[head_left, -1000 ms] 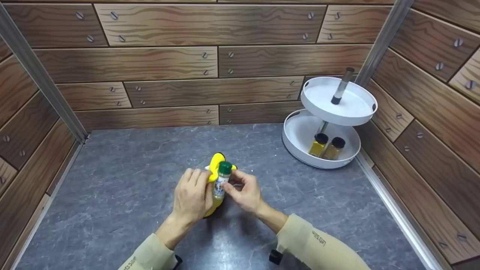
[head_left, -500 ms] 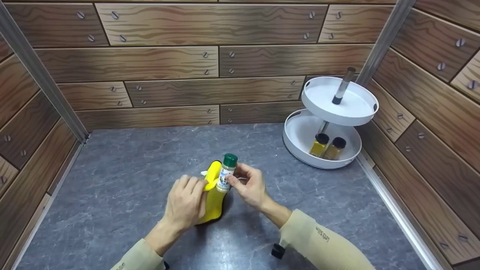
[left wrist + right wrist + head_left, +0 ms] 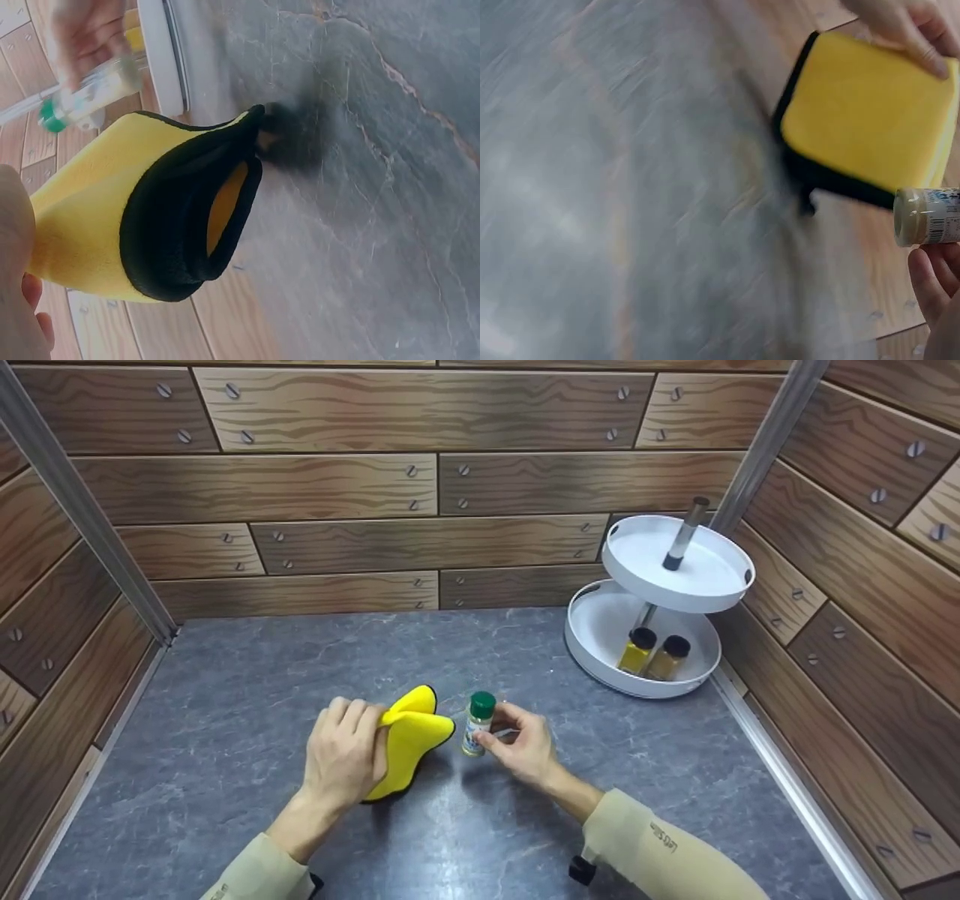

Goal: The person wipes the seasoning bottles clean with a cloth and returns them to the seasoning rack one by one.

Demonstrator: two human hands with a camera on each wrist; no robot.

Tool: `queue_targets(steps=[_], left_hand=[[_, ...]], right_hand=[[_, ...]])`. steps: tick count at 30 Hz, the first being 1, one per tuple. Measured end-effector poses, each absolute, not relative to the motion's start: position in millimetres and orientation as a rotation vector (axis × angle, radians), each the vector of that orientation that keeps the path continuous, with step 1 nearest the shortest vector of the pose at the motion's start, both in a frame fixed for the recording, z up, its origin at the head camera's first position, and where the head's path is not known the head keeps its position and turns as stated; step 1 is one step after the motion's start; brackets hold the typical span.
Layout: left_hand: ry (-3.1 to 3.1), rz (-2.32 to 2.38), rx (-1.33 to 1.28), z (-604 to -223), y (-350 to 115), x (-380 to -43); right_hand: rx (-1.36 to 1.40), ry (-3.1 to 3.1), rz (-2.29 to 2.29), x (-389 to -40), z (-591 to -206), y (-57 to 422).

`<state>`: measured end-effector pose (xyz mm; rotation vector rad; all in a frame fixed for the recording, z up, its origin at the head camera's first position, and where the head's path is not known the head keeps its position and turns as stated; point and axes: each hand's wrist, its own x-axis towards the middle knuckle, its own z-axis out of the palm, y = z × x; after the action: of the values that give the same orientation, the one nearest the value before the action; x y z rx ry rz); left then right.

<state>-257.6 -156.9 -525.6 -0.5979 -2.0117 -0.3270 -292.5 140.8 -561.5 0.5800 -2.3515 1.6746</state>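
My left hand (image 3: 343,754) grips a yellow cloth (image 3: 405,742) with black edging, bunched at its top so that it hangs in folds. The left wrist view shows the dark edge of the cloth (image 3: 187,217) facing the tabletop. Between thumb and fingers of my right hand (image 3: 525,746) is a small spice jar (image 3: 478,727) with a green cap and a printed label, held nearly upright. In the right wrist view, the base of the jar (image 3: 907,217) overlaps the lower corner of the cloth (image 3: 870,112).
A white two-tier round stand (image 3: 581,637) is at the back right. On its lower tier are two black-capped jars, one yellow (image 3: 636,654) and one brownish (image 3: 667,658). Wood-patterned walls (image 3: 337,487) enclose the grey marbled tabletop (image 3: 262,682).
The jar, at first against the cloth, has moved right in my right hand and is now apart from it. My left hand has drawn left with the cloth, which hangs wider open.
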Motion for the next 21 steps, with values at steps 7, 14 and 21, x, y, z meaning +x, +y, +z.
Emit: queue_targets(steps=[7, 14, 21], left_hand=[[-2.022, -0.333, -0.58, -524.7, -160.3, -258.1], [-2.024, -0.333, -0.581, -525.7, -161.7, -256.8], [-2.02, -0.335, -0.588, -525.2, -162.2, -255.5]], right_hand=[[0.588, -2.555, 1.613, -289.2, -583.8, 154.3], [0.624, -2.629, 1.55, -284.9, -590.9, 157.5], [0.691, -2.628, 1.507, -283.2, -591.4, 158.1]])
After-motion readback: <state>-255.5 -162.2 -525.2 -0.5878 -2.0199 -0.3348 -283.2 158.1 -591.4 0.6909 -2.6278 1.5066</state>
